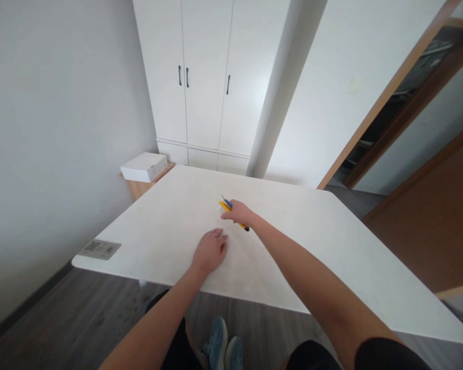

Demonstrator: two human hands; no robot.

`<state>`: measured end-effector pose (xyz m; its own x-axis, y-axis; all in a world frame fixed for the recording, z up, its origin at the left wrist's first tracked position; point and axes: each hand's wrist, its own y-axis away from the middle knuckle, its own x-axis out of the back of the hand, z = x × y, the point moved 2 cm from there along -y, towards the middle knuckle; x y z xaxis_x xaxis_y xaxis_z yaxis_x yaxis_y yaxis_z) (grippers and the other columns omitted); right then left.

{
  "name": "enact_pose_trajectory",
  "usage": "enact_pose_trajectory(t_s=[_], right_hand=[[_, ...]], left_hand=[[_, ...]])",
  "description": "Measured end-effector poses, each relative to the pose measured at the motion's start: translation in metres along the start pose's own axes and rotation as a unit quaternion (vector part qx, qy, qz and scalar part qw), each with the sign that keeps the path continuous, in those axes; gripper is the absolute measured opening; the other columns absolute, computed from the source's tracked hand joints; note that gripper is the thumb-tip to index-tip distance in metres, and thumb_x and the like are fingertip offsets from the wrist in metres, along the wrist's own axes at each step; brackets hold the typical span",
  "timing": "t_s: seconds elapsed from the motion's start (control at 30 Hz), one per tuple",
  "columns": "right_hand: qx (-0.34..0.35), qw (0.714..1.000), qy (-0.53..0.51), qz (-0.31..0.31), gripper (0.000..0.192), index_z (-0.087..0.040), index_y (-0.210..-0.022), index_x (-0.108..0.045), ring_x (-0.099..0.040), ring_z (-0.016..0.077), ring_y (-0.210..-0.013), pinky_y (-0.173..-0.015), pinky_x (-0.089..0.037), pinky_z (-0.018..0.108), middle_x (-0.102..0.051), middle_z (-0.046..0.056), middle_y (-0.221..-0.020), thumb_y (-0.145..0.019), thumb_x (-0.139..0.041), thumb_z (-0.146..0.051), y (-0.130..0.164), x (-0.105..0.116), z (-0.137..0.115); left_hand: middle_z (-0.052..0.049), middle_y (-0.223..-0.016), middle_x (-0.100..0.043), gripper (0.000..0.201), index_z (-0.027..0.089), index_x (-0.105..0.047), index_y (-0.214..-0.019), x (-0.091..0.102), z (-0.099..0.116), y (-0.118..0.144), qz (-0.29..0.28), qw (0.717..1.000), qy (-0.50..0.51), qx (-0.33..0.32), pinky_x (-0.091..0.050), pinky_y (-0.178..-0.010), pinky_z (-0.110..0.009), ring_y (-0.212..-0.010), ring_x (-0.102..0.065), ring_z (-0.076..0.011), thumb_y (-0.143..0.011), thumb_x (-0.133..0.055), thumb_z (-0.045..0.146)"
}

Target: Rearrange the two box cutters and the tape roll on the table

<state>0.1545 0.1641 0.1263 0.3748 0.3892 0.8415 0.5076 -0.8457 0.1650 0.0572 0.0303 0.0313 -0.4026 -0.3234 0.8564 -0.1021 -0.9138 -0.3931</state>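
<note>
From my remote seat I see my right hand [239, 212] reaching out over the white desk [312, 241], its fingers curled around a bundle of pens [228, 206]: a yellow barrel and a blue one stick out toward the far side, and a dark tip shows on the near side below the wrist. I count at least 2 pens, though the hand hides the middle of the bundle, so I cannot tell the exact count. The bundle sits low, near the middle of the desk; whether it touches the surface I cannot tell.

My left hand [210, 251] lies flat on the desk, palm down, fingers loosely together and holding nothing, just beside and nearer to me than the right hand.

As for containers, a closed white box [144, 166] rests on a small wooden stand [139, 187] off the far left corner of the desk; its lid is down, so its contents are hidden. Behind it stands a white wardrobe [204, 77] with its doors closed. A grey label [99, 249] sits on the near left corner of the desk.
</note>
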Motion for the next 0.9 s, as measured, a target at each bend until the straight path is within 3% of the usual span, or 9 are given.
enact_pose_trajectory(t_s=[0.1, 0.23, 0.4, 0.67, 0.83, 0.9], right_hand=[[0.047, 0.997, 0.039, -0.052, 0.044, -0.017, -0.103, -0.057, -0.062, 0.0146, -0.059, -0.054, -0.043, 0.023, -0.070, 0.003, -0.080, -0.073, -0.074, -0.043, -0.023, -0.041, -0.066], [0.062, 0.988, 0.088, -0.115, 0.041, -0.016, -0.098, -0.062, -0.064, 0.0178, -0.062, -0.056, -0.043, 0.025, -0.070, 0.003, -0.070, -0.073, -0.075, -0.046, -0.035, -0.071, -0.100], [0.035, 0.988, 0.105, -0.109, 0.042, -0.016, -0.090, -0.066, -0.067, 0.0204, -0.066, -0.059, -0.044, 0.027, -0.071, 0.006, -0.071, -0.078, -0.069, -0.056, -0.044, -0.077, -0.094], [-0.006, 0.991, 0.115, -0.072, 0.045, -0.016, -0.101, -0.065, -0.068, 0.0202, -0.074, -0.062, -0.045, 0.026, -0.071, 0.006, -0.075, -0.085, -0.063, -0.058, -0.058, -0.073, -0.082], [-0.024, 0.985, 0.126, -0.119, 0.042, -0.017, -0.096, -0.067, -0.067, 0.0209, -0.076, -0.061, -0.048, 0.028, -0.070, 0.006, -0.072, -0.084, -0.065, -0.057, -0.061, -0.063, -0.086], [-0.024, 0.986, 0.128, -0.103, 0.042, -0.016, -0.097, -0.067, -0.068, 0.0229, -0.081, -0.064, -0.050, 0.028, -0.071, 0.008, -0.078, -0.084, -0.067, -0.055, -0.064, -0.058, -0.092]], left_hand=[[-0.013, -0.118, -0.068, 0.024, 0.019, -0.071, -0.102, 0.002, 0.001, -0.001, 0.010, 1.000, 0.020, -0.008, -0.045, -0.103, -0.044, -0.112, -0.061, -0.0257, -0.089, -0.051, 0.021], [-0.013, -0.095, -0.070, 0.022, 0.017, -0.071, -0.093, -0.001, -0.001, -0.003, 0.006, 0.999, 0.040, 0.003, -0.048, -0.091, -0.046, -0.097, -0.063, -0.0276, -0.088, -0.050, 0.020], [-0.015, -0.094, -0.069, 0.023, 0.016, -0.071, -0.094, -0.004, -0.002, -0.004, 0.004, 0.999, 0.044, 0.004, -0.046, -0.090, -0.048, -0.096, -0.062, -0.0295, -0.088, -0.050, 0.023], [-0.013, -0.107, -0.067, 0.021, 0.018, -0.070, -0.098, -0.003, -0.001, -0.002, 0.025, 0.999, 0.048, 0.004, -0.044, -0.099, -0.046, -0.105, -0.060, -0.0267, -0.088, -0.052, 0.023], [-0.014, -0.113, -0.066, 0.018, 0.018, -0.070, -0.095, -0.004, -0.002, -0.001, 0.027, 0.998, 0.058, 0.008, -0.041, -0.105, -0.045, -0.113, -0.057, -0.0262, -0.089, -0.054, 0.023], [-0.014, -0.113, -0.067, 0.019, 0.018, -0.070, -0.095, -0.004, -0.002, -0.001, 0.028, 0.998, 0.058, 0.011, -0.040, -0.105, -0.045, -0.113, -0.057, -0.0261, -0.089, -0.053, 0.023]])
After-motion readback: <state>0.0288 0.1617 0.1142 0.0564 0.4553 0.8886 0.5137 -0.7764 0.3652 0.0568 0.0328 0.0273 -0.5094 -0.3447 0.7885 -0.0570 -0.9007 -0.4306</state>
